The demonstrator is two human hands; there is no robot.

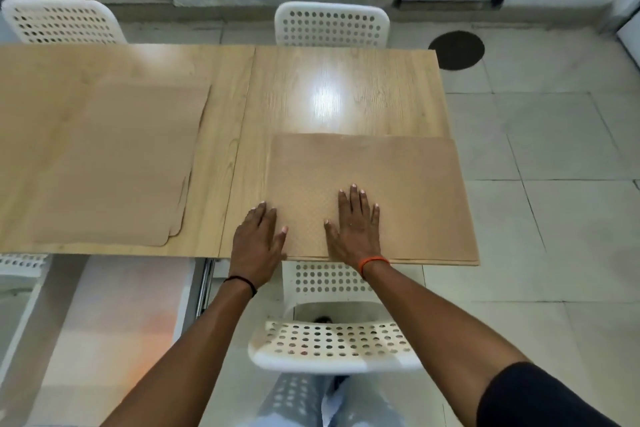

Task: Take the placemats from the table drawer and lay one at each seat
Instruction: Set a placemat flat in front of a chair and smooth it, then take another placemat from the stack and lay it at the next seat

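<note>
**Fingers flat on the near-right mat; far seats not yet served**

Fingers: on both hands they lie straight and lightly spread, pinching nothing. Our right hand [353,224] presses palm-down on the near placemat [398,191], towards its near-left part. Our left hand [256,236] rests at that mat's left edge, thumb on the mat, the other fingers on the bare bench [346,94].

Position of the near placemat: it lies at the right end of the bench, in front of the near white chair [332,343]. Its near edge runs along the bench's near edge, and its right edge overhangs the bench end slightly. Thin lines along the near edge suggest more than one sheet here; we cannot tell for sure.

Second lot: the left placemats [114,163] lie on the left half of the bench, near side. Stepped corners at the lower right show several sheets stacked, not one.

Seats in view: a far right chair [331,24] and a far left chair [62,22], both with bare bench in front of them. A further chair shows at the near left edge.

Our judgement: the mats are out and on the bench. One seat is being settled now. The left stack needs splitting, and both far seats need a mat. Roughly the first half is done.
</note>
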